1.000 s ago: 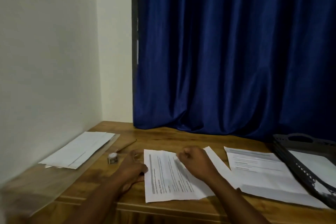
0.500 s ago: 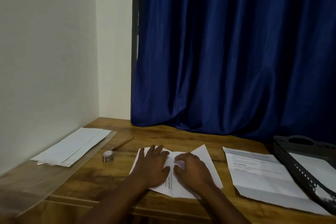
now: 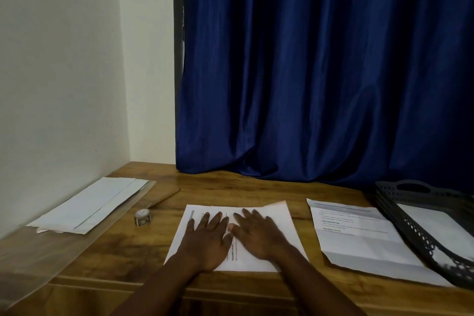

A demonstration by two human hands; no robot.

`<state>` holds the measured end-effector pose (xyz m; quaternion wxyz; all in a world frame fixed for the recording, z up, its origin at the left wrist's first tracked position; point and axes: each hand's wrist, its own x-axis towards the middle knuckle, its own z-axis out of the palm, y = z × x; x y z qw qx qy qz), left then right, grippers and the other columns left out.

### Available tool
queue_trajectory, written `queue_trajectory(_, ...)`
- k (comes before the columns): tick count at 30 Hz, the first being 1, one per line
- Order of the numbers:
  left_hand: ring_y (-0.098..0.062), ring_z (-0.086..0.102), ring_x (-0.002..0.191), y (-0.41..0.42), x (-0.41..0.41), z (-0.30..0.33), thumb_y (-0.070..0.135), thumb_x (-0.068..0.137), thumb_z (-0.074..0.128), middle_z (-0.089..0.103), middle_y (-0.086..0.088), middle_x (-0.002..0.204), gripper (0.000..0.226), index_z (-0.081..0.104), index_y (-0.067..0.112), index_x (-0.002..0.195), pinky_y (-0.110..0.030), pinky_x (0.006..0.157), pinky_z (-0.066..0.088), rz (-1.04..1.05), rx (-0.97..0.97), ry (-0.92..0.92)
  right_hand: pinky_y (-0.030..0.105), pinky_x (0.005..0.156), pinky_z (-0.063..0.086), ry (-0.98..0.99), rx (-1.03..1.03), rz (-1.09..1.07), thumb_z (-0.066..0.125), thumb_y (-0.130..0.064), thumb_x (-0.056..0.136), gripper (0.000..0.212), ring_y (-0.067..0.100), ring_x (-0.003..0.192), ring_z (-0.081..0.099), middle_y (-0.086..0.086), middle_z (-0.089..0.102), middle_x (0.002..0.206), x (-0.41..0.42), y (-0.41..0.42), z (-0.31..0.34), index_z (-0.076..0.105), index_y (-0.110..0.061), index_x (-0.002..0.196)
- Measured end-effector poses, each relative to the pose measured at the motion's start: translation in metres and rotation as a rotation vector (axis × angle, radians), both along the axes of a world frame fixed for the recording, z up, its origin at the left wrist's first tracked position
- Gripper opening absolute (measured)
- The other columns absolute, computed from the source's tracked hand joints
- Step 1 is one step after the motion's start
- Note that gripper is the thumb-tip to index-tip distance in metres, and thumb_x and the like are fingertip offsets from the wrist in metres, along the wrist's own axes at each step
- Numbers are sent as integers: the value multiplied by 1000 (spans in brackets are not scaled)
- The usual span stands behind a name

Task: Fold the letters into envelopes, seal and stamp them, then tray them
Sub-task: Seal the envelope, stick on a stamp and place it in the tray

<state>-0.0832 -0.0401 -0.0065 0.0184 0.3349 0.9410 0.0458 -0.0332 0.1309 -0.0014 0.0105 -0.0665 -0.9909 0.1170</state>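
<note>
We are pressing the folded letter [image 3: 266, 215] flat near the bench's [image 3: 230, 187] front edge, left hand [image 3: 209, 237] and right hand [image 3: 257, 235] with fingers spread wide, risking a crooked crease if the paper is slipping.

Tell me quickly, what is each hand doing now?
Left hand: open, pressing flat on the white printed letter sheet.
Right hand: open, flat on it too.

White letter [image 3: 266, 215] — flat, partly folded
</note>
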Motion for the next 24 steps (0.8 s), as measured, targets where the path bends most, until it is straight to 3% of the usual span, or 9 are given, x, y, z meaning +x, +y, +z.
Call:
queue_trajectory(4, -20, -8, 158, 0, 0, 1, 65, 99, 1, -5, 6, 172, 73, 1, 31, 164, -51, 127, -6, 8, -4, -1, 51, 125, 0, -40, 73, -145, 13, -72, 98, 73, 21, 158, -2, -5, 1, 171, -1, 36, -2, 8, -37, 161)
queue_trajectory(11, -25, -5, 159, 12, 1, 15, 54, 107, 26, 1, 3, 172, 66, 9, 27, 164, -59, 124, -3, 27, -13, -43, 53, 124, -2, -32, 114, -190, 9, -73, 97, 75, 23, 158, -3, -4, -1, 171, -5, 39, -8, 5, -37, 162)
queue_trajectory(14, -21, -2, 159, 30, 5, 20, 48, 108, 30, 8, 4, 172, 61, 16, 28, 163, -55, 126, -3, -108, 50, -42, 53, 125, -1, -27, 116, -172, 9, -71, 98, 73, 23, 158, -3, -2, -2, 171, -4, 41, -10, 4, -35, 162)
queue_trajectory(19, -15, -5, 158, 32, -6, 11, 60, 106, 21, 2, 8, 172, 65, 8, 32, 164, -47, 128, -3, -153, 65, -103, 54, 125, -1, -24, 118, -173, 10, -66, 101, 69, 24, 158, -3, -3, -2, 171, -5, 43, -10, 4, -34, 162)
queue_trajectory(24, -18, -7, 158, 1, -39, 7, 77, 94, 7, -4, 9, 172, 81, 1, 36, 163, -49, 127, -4, -34, -5, -66, 53, 125, -1, -15, 121, -164, 11, -66, 101, 69, 24, 158, -3, -2, -1, 171, -6, 45, -11, 4, -35, 162)
